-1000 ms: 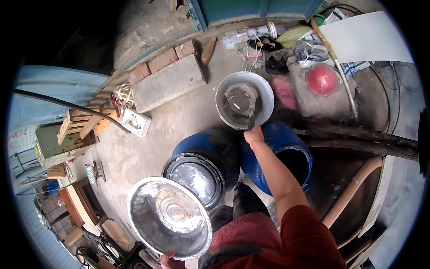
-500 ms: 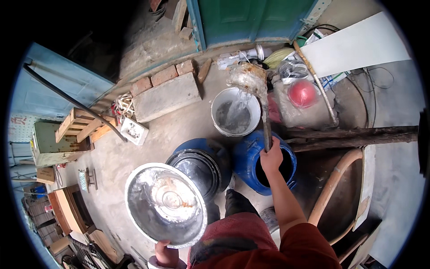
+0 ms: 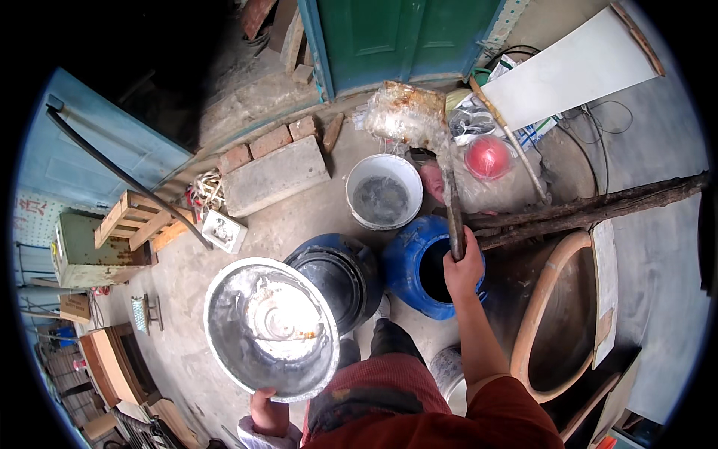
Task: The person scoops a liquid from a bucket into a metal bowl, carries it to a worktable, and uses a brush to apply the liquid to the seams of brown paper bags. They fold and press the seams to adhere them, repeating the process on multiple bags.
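fingers wrapped around the handle, a person's right hand point(image 3: 465, 263) holds a crusted dipper point(image 3: 411, 118) up beyond a white bucket point(image 3: 383, 196) on our concrete floor point(image 3: 187, 277). at near left, fingers of the left hand point(image 3: 270, 413) clasp a tilted metal basin point(image 3: 273, 340) by its near rim; a black-lidded barrel point(image 3: 336, 288) stands just beyond.

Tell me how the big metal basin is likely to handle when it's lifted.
The metal basin will probably stay stiff: its broad round rim shows no sag. It may tip or twist, since the left hand grips it only near one edge. Its shiny inner surface could be slippery, especially if wet, though wetness is hard to confirm.
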`<act>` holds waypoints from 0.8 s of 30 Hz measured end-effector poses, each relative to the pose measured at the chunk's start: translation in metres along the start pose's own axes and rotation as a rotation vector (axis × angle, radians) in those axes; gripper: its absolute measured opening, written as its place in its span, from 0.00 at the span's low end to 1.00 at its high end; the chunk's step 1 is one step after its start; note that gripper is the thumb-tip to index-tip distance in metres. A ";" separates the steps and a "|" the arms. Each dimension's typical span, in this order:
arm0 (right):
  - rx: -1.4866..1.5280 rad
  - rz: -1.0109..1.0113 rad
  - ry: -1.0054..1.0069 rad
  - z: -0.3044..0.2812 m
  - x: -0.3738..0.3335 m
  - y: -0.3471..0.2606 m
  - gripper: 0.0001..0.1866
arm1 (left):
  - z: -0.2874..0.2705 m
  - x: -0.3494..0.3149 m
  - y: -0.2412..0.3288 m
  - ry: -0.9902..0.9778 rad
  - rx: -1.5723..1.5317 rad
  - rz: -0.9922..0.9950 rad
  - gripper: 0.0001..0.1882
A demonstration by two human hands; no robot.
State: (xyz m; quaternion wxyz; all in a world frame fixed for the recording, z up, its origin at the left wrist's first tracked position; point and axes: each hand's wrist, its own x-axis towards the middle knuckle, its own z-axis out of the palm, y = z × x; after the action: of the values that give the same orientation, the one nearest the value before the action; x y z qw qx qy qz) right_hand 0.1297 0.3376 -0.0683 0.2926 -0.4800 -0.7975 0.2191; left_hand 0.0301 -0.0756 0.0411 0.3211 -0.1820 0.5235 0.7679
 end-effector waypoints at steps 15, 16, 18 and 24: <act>-0.056 0.118 -0.180 0.030 -0.003 0.008 0.25 | -0.011 -0.001 -0.007 0.024 0.253 0.052 0.32; -0.070 0.146 -0.240 0.042 0.000 0.020 0.23 | -0.009 0.000 -0.005 0.020 0.207 0.022 0.32; -0.109 0.192 -0.350 0.070 0.008 0.037 0.20 | -0.005 0.001 -0.004 0.031 0.202 -0.007 0.32; -0.088 0.320 -0.502 0.137 0.020 0.073 0.13 | 0.003 -0.012 -0.005 0.106 -0.003 -0.002 0.31</act>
State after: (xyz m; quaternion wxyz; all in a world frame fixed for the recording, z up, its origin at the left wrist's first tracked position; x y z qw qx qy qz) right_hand 0.0759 0.3787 -0.2100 0.0271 -0.5427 -0.7677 0.3395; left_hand 0.0426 -0.0754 0.0457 0.2933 -0.2234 0.5385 0.7577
